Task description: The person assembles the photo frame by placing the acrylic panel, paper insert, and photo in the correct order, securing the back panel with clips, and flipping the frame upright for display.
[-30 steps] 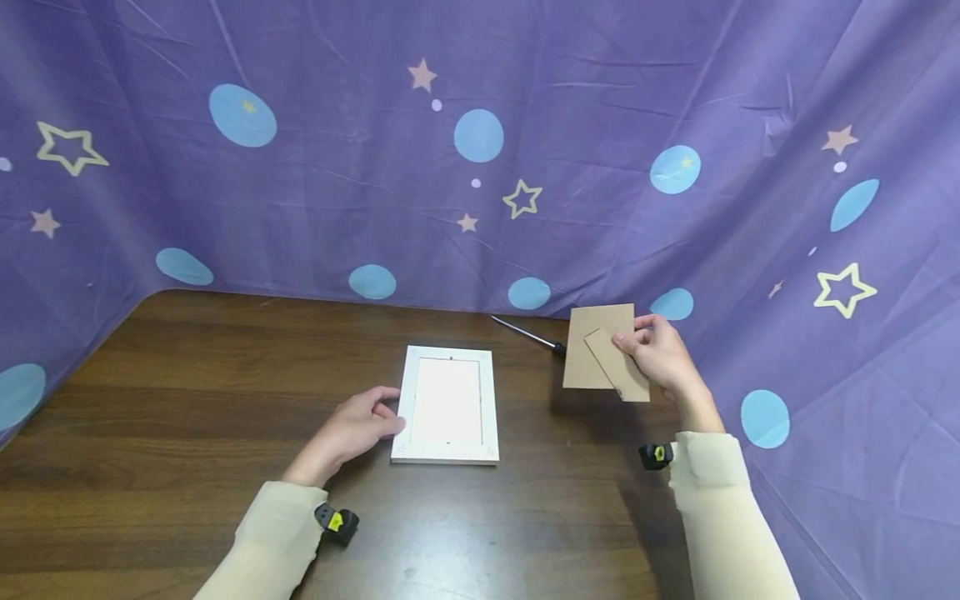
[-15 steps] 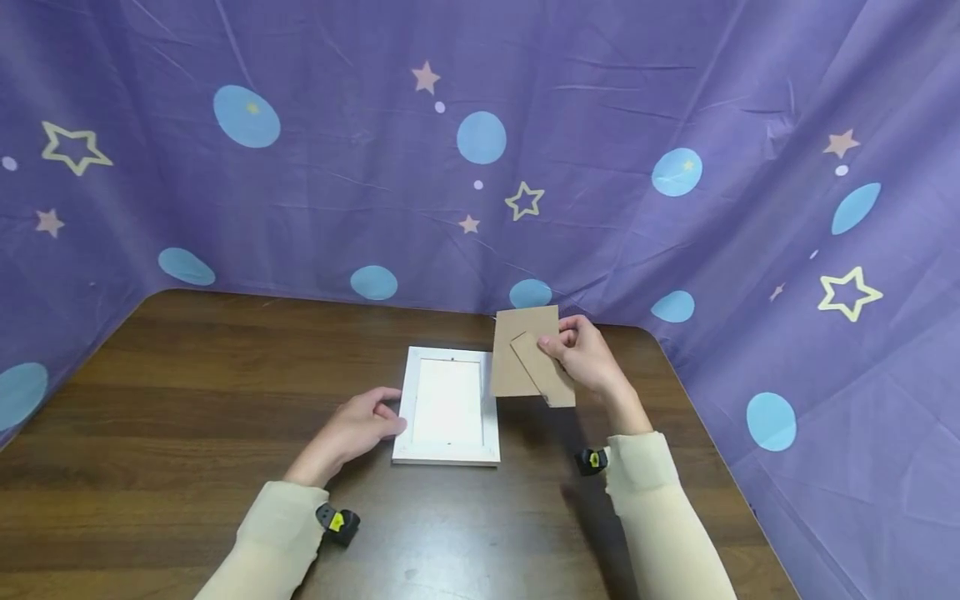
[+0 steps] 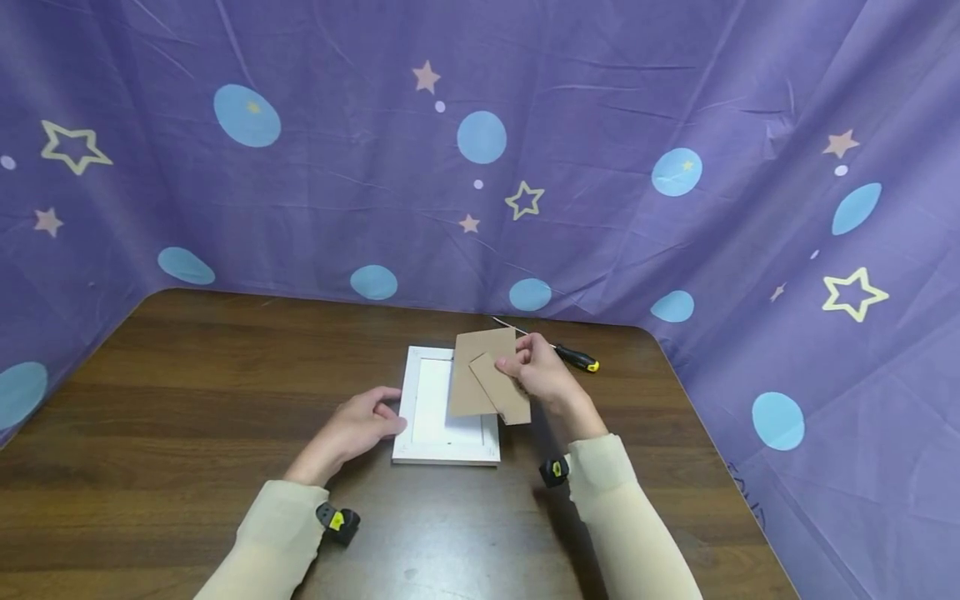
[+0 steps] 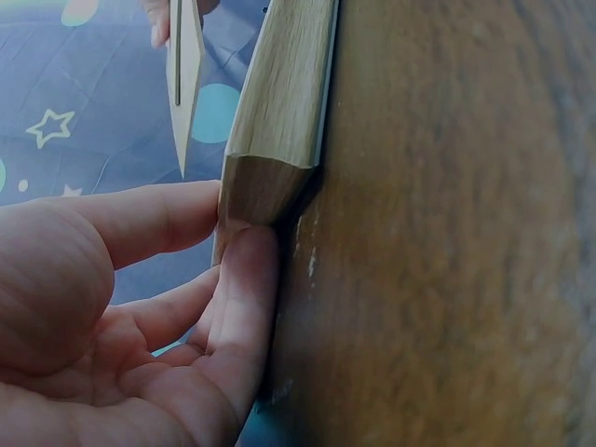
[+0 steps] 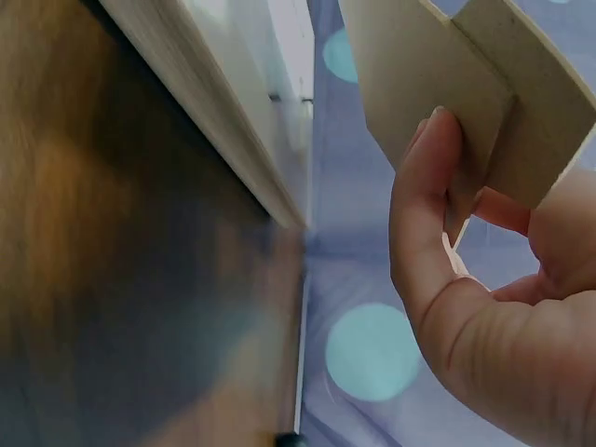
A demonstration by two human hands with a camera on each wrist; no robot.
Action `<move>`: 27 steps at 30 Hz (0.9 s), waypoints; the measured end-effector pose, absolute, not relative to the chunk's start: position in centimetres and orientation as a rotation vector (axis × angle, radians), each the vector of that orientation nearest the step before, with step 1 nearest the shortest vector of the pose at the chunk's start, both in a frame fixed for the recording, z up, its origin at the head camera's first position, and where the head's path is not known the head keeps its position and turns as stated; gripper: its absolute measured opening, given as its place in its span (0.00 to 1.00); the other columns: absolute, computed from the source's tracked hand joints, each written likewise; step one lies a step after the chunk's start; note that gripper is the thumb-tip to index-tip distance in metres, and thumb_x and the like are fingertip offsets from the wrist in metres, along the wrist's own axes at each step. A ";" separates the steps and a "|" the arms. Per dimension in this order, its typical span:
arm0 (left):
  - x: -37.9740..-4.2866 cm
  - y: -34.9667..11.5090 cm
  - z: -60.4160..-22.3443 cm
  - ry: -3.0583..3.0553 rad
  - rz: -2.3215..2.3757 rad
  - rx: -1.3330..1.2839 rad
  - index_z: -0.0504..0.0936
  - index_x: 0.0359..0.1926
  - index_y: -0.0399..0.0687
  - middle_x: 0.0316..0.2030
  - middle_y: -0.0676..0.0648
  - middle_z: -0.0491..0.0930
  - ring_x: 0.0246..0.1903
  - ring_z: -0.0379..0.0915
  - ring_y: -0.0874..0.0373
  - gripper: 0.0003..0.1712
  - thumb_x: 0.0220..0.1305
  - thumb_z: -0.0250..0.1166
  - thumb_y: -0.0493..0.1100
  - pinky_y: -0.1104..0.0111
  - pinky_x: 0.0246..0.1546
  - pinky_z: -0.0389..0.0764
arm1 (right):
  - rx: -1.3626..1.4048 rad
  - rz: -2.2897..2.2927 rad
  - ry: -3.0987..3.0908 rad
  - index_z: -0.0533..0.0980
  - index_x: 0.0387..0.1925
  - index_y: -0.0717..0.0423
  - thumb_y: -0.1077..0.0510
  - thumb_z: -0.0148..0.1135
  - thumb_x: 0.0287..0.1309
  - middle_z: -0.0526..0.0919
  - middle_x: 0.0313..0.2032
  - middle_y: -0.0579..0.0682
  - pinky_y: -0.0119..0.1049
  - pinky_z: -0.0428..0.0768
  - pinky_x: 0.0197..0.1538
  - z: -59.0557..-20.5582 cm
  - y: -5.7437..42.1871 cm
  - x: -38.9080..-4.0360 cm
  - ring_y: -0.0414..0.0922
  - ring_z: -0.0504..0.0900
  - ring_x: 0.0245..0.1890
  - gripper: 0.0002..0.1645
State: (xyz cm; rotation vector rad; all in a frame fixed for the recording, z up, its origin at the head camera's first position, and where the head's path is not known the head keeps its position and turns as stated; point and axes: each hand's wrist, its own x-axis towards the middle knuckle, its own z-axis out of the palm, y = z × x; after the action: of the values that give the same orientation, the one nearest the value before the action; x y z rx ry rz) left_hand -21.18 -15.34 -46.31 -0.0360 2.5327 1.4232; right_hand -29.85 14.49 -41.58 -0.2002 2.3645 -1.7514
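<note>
A white picture frame lies back side up on the table, a white panel inside its rim. My left hand holds its left edge, and in the left wrist view thumb and fingers meet at the wooden corner of the frame. Above the frame's right half, my right hand pinches a brown cardboard backing board by its right edge. A stand flap shows on the board's upper face. In the right wrist view the thumb presses on the cardboard, with fingers behind it.
Behind the right hand lies a screwdriver with a black and yellow handle, its shaft partly covered. The brown wooden table ends at a purple curtain with stars and blue dots.
My right hand has carried the backing board leftward, from beside the frame to over its right half, uncovering the screwdriver's handle. The left hand stays at the frame's edge.
</note>
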 end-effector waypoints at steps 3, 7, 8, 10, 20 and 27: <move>-21.2 -15.4 -46.3 2.533 1.429 -0.030 0.72 0.74 0.39 0.44 0.44 0.83 0.43 0.78 0.51 0.36 0.68 0.70 0.44 0.56 0.48 0.77 | -0.207 -1.726 2.360 0.63 0.58 0.66 0.65 0.67 0.69 0.69 0.29 0.47 0.32 0.68 0.29 -42.1 13.7 -29.8 0.39 0.68 0.25 0.25; -21.2 -15.4 -46.3 2.532 1.445 -0.015 0.72 0.73 0.38 0.44 0.44 0.83 0.43 0.78 0.52 0.37 0.67 0.70 0.43 0.58 0.47 0.77 | -0.218 -1.685 2.380 0.64 0.59 0.67 0.64 0.68 0.69 0.71 0.30 0.47 0.33 0.70 0.31 -42.7 12.8 -29.7 0.41 0.70 0.27 0.26; -21.1 -15.4 -46.3 2.531 1.449 -0.012 0.72 0.73 0.38 0.44 0.44 0.84 0.43 0.78 0.52 0.37 0.67 0.71 0.43 0.59 0.46 0.77 | -0.222 -1.671 2.388 0.64 0.60 0.67 0.63 0.68 0.69 0.71 0.30 0.47 0.33 0.71 0.33 -42.8 12.6 -29.6 0.41 0.71 0.28 0.27; -21.1 -15.4 -46.2 2.531 1.455 -0.006 0.72 0.73 0.37 0.43 0.44 0.84 0.42 0.78 0.52 0.37 0.66 0.71 0.43 0.60 0.45 0.77 | -0.230 -1.649 2.398 0.65 0.59 0.67 0.62 0.69 0.69 0.70 0.31 0.47 0.34 0.72 0.35 -43.0 12.2 -29.5 0.42 0.71 0.30 0.27; -21.2 -15.3 -46.4 2.538 1.452 -0.018 0.72 0.73 0.37 0.43 0.44 0.84 0.42 0.78 0.53 0.37 0.66 0.71 0.43 0.61 0.45 0.76 | -0.243 -1.672 2.349 0.65 0.57 0.66 0.64 0.68 0.69 0.69 0.30 0.46 0.32 0.69 0.30 -43.5 11.1 -29.0 0.40 0.68 0.27 0.25; -21.1 -15.3 -46.3 2.545 1.455 -0.005 0.72 0.73 0.36 0.42 0.45 0.84 0.42 0.79 0.53 0.37 0.66 0.71 0.43 0.59 0.46 0.77 | -0.223 -1.688 2.314 0.65 0.57 0.65 0.65 0.68 0.68 0.70 0.29 0.46 0.30 0.68 0.28 -44.1 10.8 -29.1 0.39 0.68 0.25 0.25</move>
State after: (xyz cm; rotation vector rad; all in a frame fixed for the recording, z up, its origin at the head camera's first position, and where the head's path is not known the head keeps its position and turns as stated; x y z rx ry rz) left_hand -21.12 -15.28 -46.29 -0.0051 2.5445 1.4553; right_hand -29.05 10.82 -44.07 -0.2231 2.3138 -1.6880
